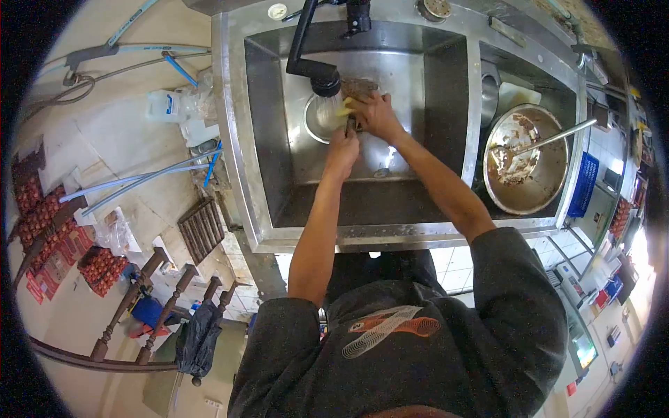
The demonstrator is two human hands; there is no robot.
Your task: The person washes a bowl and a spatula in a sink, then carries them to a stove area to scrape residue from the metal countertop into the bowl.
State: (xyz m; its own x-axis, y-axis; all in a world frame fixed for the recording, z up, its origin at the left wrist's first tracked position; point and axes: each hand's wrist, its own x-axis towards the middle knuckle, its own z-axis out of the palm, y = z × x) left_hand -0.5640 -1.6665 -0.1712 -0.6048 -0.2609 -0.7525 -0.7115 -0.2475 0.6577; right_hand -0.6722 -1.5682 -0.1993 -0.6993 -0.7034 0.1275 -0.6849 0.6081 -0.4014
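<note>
Over the big steel sink (pixel 355 198), my two hands meet just below the running black faucet (pixel 325 83). Fingers of my left hand (pixel 341 152) wrap round a dark handle (pixel 351 125) that points up toward the stream. My right hand (pixel 378 117) is closed at the upper end of that handle, with a small yellow piece like a sponge (pixel 343 109) showing at its fingertips. Behind the right hand lies a brownish, mesh-like patch (pixel 359 86) on the sink floor. My fingers hide most of the handled tool, so I cannot tell its kind.
The second basin on the right holds a large soiled metal bowl (pixel 526 184) with a long-handled utensil (pixel 557 136) leaning across it. A round strainer (pixel 437 8) sits on the back ledge. Left of the sink are a plastic jug (pixel 162 104) and egg trays (pixel 101 268).
</note>
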